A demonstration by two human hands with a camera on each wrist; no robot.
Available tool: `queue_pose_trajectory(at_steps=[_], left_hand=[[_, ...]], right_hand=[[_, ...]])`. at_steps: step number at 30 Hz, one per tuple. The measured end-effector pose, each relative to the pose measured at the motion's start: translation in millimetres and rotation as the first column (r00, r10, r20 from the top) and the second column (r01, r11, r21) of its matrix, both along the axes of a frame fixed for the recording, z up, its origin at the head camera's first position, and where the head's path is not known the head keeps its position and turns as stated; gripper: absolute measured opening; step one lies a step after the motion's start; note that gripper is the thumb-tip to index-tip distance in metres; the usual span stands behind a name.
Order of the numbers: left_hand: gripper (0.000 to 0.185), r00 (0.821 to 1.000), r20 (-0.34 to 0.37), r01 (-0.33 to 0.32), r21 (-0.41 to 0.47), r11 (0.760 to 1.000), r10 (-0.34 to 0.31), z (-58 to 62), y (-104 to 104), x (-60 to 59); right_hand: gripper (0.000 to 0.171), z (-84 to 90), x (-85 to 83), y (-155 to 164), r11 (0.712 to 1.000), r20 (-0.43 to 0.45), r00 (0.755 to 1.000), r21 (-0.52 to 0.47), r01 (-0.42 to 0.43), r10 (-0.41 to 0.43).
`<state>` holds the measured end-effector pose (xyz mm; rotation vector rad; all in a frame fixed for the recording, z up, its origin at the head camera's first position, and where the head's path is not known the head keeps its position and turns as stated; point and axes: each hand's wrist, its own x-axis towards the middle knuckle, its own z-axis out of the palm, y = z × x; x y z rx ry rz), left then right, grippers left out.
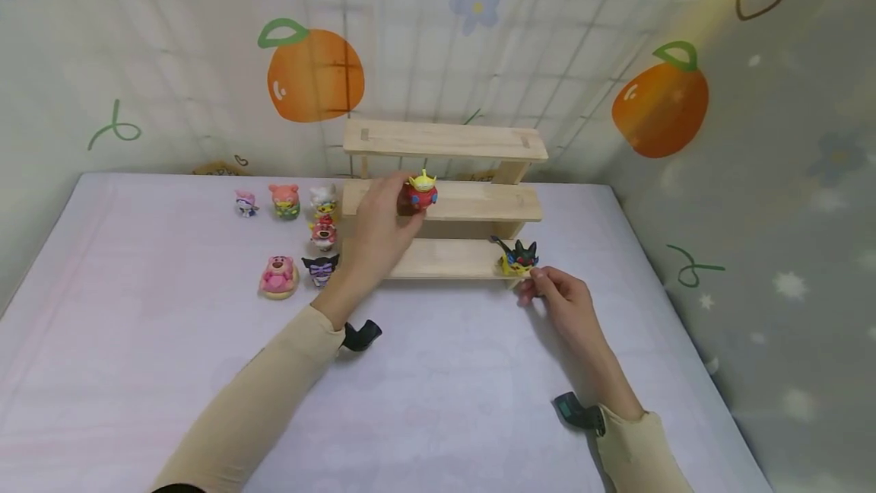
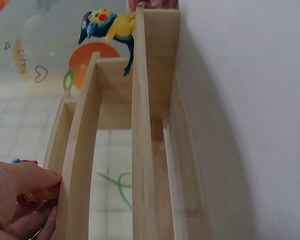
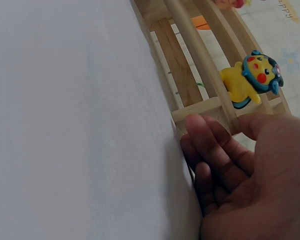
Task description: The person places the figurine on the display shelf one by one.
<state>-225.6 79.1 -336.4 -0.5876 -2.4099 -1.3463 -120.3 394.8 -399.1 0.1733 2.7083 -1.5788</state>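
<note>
My left hand (image 1: 382, 228) grips a small red figurine with a yellow head (image 1: 423, 193) at the middle tier of a three-step wooden shelf (image 1: 452, 259). In the left wrist view, its fingers partly cover the red figurine. A yellow figurine with a dark blue hood and red cheeks (image 3: 240, 86) stands at the right end of the lowest tier. Just below it, my right hand (image 1: 566, 303) pinches the front right corner of that tier, thumb on the board and fingers curled beneath.
Left of the shelf, several figurines stand on the white-covered table (image 1: 171, 356): a pink bear (image 1: 278, 277), a dark-eared one (image 1: 320, 271), a pink-and-green one (image 1: 285, 202) and others. A patterned curtain (image 1: 438, 44) hangs behind.
</note>
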Motion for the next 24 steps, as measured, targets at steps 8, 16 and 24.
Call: queue_pose_trajectory(at_steps=[8, 16, 24], left_hand=[[0.047, 0.999, 0.002, 0.034, -0.004, 0.999, -0.034, 4.3, 30.6, 0.6], [0.049, 0.999, 0.006, 0.052, -0.054, 0.997, -0.052, 6.6, 63.6, 0.2], [0.049, 0.998, 0.007, 0.064, -0.092, 0.994, -0.064, 10.8, 86.8, 0.7]], right_hand=[[0.048, 0.7, -1.4, 1.5, 1.0, 0.015, 1.0, 0.03, -0.007, 0.006], [0.046, 0.9, -0.8, 2.7, 1.0, 0.012, 1.0, 0.025, -0.005, 0.004], [0.048, 0.9, 0.4, 1.9, 1.0, 0.024, 1.0, 0.003, 0.011, -0.011]])
